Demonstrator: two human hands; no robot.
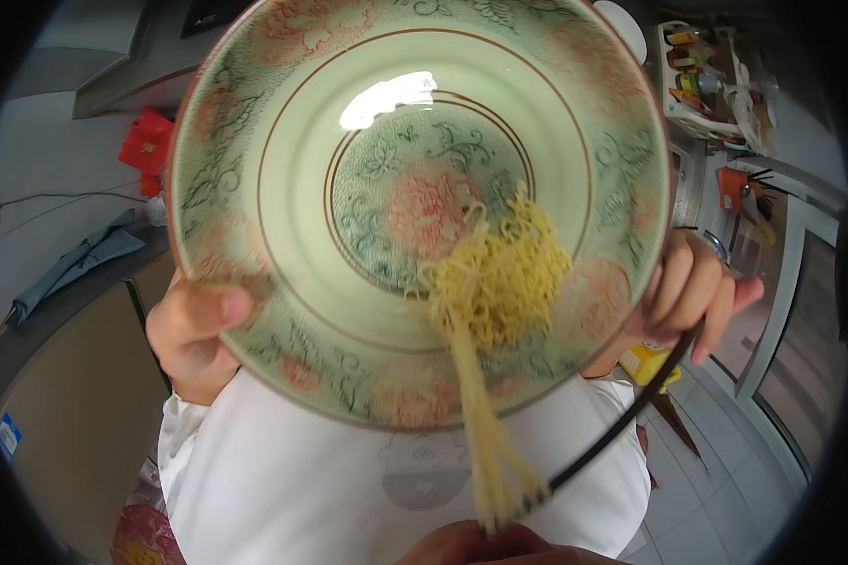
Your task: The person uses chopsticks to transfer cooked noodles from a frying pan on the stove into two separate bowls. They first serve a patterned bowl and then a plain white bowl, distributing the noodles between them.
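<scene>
A large pale green plate (424, 381) with pink flower patterns fills the middle of the view, tilted up towards me. My left hand (198, 325) grips its lower left rim, thumb on top. Yellow wavy noodles (505, 275) lie in a clump at the plate's lower right. Some strands stretch over the near rim and hang across dark chopsticks (622, 424) low in the view. My right hand (692, 289) holds the other end of the chopsticks beside the right rim; its palm is hidden. Whether it also supports the plate I cannot tell.
At left, a folded blue-grey umbrella (78, 265) lies on a dark countertop (138, 265), below a red bag (146, 141). A white rack (710, 127) of bottles hangs upper right, above an orange utensil holder (731, 189). A yellow container (646, 364) stands near a framed glass door (791, 304).
</scene>
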